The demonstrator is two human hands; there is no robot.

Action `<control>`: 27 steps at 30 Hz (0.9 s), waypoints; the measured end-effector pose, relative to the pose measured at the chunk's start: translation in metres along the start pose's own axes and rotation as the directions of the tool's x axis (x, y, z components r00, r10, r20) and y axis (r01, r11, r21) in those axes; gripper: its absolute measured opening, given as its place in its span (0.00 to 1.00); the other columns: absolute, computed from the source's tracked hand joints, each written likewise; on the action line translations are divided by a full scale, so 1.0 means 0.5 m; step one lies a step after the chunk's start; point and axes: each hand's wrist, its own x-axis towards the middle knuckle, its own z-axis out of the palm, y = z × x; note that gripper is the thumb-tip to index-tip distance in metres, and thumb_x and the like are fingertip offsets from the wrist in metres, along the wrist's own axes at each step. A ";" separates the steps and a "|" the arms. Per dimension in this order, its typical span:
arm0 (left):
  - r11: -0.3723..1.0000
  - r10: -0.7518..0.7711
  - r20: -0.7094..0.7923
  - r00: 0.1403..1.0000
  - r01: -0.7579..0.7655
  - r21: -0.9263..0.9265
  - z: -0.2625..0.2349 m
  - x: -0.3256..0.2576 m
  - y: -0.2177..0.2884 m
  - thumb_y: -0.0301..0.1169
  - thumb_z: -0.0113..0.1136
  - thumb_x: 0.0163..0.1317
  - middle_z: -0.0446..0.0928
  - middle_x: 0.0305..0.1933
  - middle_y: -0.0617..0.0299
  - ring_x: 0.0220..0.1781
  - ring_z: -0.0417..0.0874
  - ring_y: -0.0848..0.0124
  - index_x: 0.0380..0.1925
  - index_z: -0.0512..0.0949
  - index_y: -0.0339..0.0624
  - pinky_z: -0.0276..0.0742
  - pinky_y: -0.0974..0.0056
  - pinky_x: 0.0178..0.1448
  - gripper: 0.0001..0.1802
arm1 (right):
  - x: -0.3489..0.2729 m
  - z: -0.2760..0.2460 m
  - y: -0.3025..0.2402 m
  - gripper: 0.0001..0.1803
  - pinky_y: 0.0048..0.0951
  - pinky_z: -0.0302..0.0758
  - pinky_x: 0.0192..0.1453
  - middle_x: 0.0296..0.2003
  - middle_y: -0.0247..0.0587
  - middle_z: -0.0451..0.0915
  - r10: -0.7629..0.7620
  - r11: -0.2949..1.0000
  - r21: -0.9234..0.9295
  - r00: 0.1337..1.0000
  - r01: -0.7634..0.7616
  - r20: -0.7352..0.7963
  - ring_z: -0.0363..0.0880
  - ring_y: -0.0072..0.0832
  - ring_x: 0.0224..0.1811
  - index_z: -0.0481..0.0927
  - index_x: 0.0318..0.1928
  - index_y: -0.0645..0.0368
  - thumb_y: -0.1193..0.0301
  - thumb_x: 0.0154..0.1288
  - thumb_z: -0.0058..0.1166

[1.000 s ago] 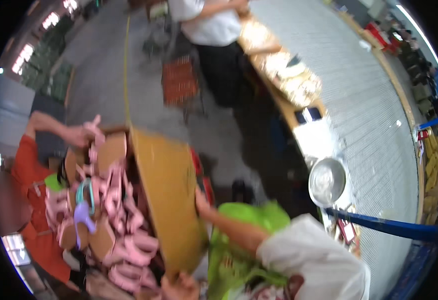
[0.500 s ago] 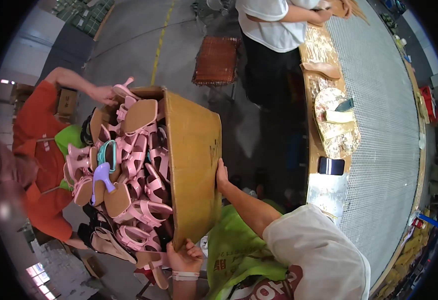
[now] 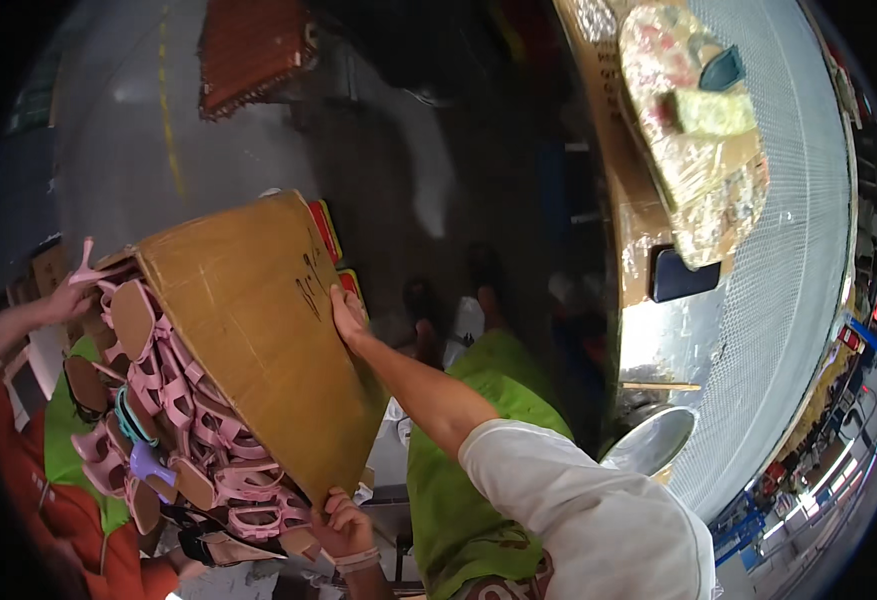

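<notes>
In the head view, a large brown cardboard box [image 3: 258, 340] is tipped steeply on its side at the left of the picture, above the grey concrete floor [image 3: 138, 130]. Its open mouth faces left and is packed with pink strappy sandals with tan soles [image 3: 198, 420]. The right hand [image 3: 346, 315] lies open, its fingers flat against the box's broad upper panel, with the bare forearm stretched out from a white sleeve. The left hand [image 3: 343, 522], with a band at the wrist, comes up from the lower edge and is clenched around the box's bottom corner. With a load this tilted, the lower grip probably carries the weight while the flat palm only steers, so the tilt is best changed slowly to stop the sandals sliding out together. A co-worker's hand [image 3: 58, 298] in an orange sleeve touches a sandal at the box's far rim.
</notes>
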 end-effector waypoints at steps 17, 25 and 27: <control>0.994 0.110 0.082 0.991 -0.110 -0.003 -0.093 0.053 0.028 0.29 0.50 0.63 0.67 0.24 0.62 0.22 0.67 0.78 0.38 0.73 0.32 0.68 0.74 0.25 0.10 | -0.117 0.061 0.062 0.43 0.37 0.59 0.69 0.66 0.39 0.64 0.213 0.850 0.321 0.829 -0.418 0.517 0.60 0.34 0.67 0.61 0.68 0.53 0.34 0.66 0.29; 0.939 0.198 0.019 0.980 -0.195 0.282 -0.117 -0.007 0.032 0.52 0.57 0.58 0.72 0.25 0.63 0.24 0.68 0.74 0.32 0.75 0.40 0.64 0.70 0.29 0.24 | -0.476 0.006 -0.023 0.30 0.31 0.54 0.69 0.64 0.36 0.64 -0.162 0.963 0.264 0.901 0.055 0.404 0.59 0.30 0.66 0.58 0.69 0.55 0.52 0.74 0.37; 0.935 0.199 -0.063 0.978 -0.170 0.311 -0.119 -0.053 0.034 0.51 0.55 0.60 0.75 0.24 0.62 0.25 0.74 0.71 0.31 0.77 0.42 0.70 0.66 0.30 0.22 | -0.576 0.004 -0.041 0.33 0.44 0.64 0.61 0.60 0.32 0.67 -0.142 0.984 0.150 0.916 0.091 0.374 0.64 0.30 0.61 0.59 0.69 0.44 0.45 0.69 0.41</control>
